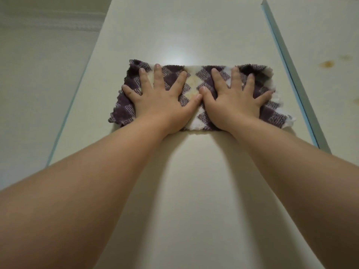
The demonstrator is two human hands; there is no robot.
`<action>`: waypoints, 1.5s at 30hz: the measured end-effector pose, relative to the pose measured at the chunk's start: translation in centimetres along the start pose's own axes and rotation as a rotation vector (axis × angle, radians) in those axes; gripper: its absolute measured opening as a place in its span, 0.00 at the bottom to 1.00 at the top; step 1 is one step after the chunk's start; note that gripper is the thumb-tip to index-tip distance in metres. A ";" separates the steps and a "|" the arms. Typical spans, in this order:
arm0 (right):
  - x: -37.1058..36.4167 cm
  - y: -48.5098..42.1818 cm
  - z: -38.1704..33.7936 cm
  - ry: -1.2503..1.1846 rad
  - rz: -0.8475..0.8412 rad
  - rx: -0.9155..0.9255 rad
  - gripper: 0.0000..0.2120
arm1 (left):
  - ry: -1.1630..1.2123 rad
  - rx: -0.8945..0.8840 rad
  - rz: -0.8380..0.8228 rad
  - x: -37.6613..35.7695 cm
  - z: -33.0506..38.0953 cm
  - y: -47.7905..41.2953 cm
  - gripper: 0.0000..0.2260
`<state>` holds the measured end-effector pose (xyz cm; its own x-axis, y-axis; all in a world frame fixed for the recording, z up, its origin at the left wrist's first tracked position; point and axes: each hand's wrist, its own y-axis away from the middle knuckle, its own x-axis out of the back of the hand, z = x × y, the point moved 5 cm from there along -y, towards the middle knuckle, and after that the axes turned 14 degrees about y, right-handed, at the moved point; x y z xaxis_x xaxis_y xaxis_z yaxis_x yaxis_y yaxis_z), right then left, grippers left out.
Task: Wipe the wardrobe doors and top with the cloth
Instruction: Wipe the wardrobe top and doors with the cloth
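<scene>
Head view: the cloth (191,90), a purple-and-white checked rag folded into a long strip, is laid flat against the pale wardrobe door (194,181), roughly mid-panel. It's pinned under both palms, left hand (161,100) on the left half and right hand (233,100) on the right, thumbs nearly touching in the middle. All fingers (143,76) are splayed apart and pressed flat, so nothing is actually gripped, just pushed on.

That's probably where trouble could start: with no pinch on the fabric, the rag could be left behind or bunched up if pressure is eased mid-stroke, and the loose ends sticking out past each hand could be folded under. A yellowish patch is seen on the cloth's centre, so grime might be smeared around rather than lifted. Brownish spots (327,64) on the neighbouring panel, past the blue edge strip (287,74), could easily be missed.
</scene>
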<state>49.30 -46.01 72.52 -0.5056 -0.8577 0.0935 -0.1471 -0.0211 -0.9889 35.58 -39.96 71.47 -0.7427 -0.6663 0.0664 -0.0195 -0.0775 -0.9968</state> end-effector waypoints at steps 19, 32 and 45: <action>0.2 25.6 -3.6 0.036 -0.131 0.078 0.26 | 0.021 -0.031 -0.127 1.4 -4.8 24.3 0.29; -0.1 10.0 -8.0 -0.002 -0.023 0.039 0.27 | -0.030 -0.037 -0.077 2.8 -8.6 7.8 0.33; 1.3 -2.8 -10.1 -0.018 0.063 0.095 0.27 | -0.043 -0.005 0.001 4.1 -9.1 -4.1 0.31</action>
<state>40.49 -41.88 76.60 -0.4960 -0.8678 0.0295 -0.0341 -0.0145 -0.9993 26.54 -35.61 75.39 -0.7136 -0.6973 0.0674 -0.0225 -0.0733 -0.9971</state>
